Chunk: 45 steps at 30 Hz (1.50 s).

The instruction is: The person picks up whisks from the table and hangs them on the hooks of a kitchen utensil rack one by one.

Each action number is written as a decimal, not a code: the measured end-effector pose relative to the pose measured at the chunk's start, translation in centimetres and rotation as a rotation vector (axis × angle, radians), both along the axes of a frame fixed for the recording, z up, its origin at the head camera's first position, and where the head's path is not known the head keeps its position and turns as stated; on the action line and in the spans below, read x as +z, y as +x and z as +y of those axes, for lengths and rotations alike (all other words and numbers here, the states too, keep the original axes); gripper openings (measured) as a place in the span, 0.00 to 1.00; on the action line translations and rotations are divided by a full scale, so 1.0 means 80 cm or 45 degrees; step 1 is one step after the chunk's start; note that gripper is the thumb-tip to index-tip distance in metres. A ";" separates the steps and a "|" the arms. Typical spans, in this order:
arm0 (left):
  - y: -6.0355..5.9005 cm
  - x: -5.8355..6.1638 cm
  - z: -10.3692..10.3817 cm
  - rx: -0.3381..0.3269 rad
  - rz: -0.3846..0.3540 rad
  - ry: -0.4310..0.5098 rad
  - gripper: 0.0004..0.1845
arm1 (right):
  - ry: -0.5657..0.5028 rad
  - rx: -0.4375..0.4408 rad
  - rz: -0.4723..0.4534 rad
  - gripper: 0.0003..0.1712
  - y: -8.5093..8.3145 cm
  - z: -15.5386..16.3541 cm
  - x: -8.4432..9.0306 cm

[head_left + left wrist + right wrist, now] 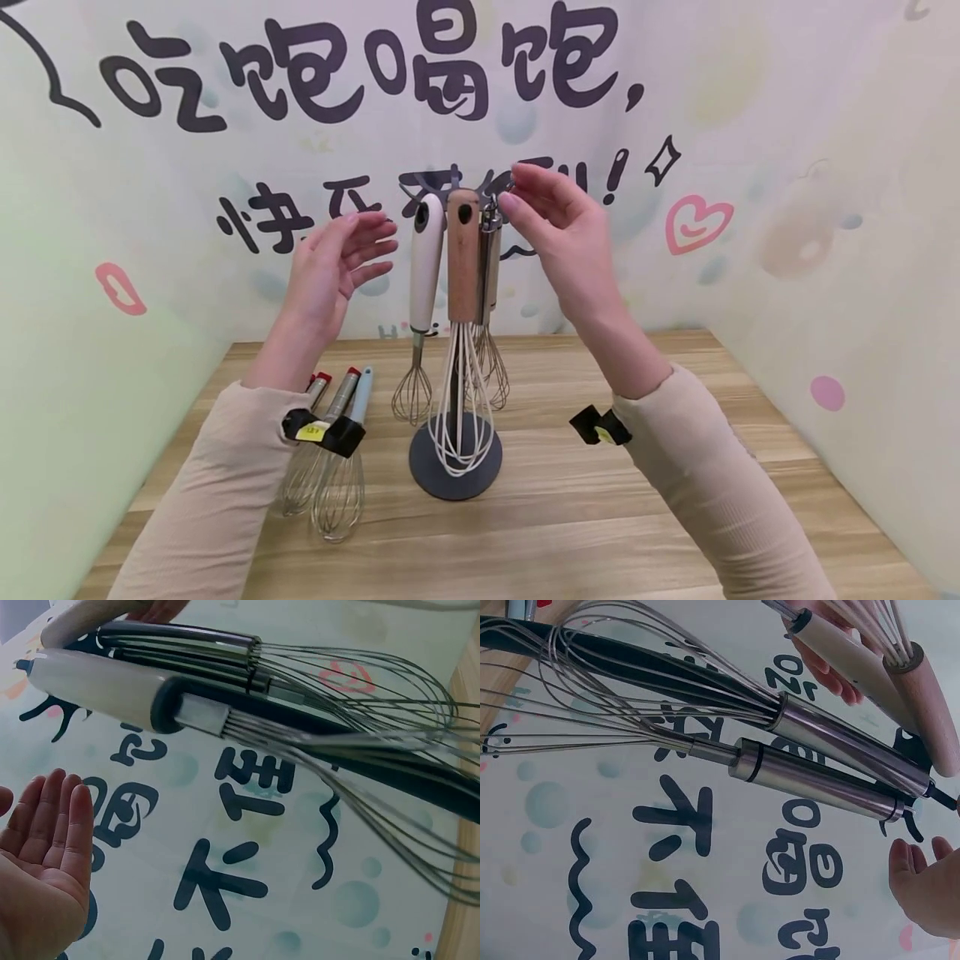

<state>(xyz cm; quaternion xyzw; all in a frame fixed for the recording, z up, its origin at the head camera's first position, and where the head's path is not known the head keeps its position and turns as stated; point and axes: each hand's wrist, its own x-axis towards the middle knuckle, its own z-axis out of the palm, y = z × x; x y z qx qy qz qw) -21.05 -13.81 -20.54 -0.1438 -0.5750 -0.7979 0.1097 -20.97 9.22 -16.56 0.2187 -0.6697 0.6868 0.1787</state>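
A dark grey stand (424, 468) holds hanging whisks on its top hooks. Its front whisk (462, 258) has a wooden handle and pale wires; left of it hangs a white-handled whisk (427, 275). Two steel-handled whisks hang on the far right side, one of them a steel whisk (825, 784) seen well in the right wrist view. My left hand (330, 262) is held apart from the white handle, fingers extended. Beside the hooks, my right hand (566, 237) has its thumb and forefinger bent loosely near the steel whisks' hanging loops; whether they touch is unclear.
Several whisks lie on the wooden table (600, 517) at the left, partly behind my left sleeve. One whisk (363, 396) has a light blue handle; others have steel handles with red ends. A printed wall (420, 150) stands close behind the stand.
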 end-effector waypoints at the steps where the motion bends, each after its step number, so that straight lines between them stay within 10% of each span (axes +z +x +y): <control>1: -0.001 -0.003 -0.002 0.001 -0.009 -0.007 0.13 | -0.005 0.001 -0.009 0.23 -0.001 -0.002 0.001; 15: -0.002 -0.039 -0.024 -0.017 -0.135 -0.038 0.12 | -0.019 -0.061 -0.011 0.18 -0.005 -0.009 0.002; 23: -0.002 -0.059 -0.045 0.013 -0.281 -0.422 0.20 | -0.062 0.007 -0.030 0.15 -0.016 -0.005 0.001; 34: -0.015 -0.139 -0.078 -0.043 -0.460 -1.003 0.29 | -0.166 0.156 -0.094 0.08 -0.026 0.000 0.004; 45: -0.019 -0.206 -0.085 -0.013 -0.621 -1.178 0.27 | -0.129 0.203 -0.129 0.07 -0.026 0.007 0.005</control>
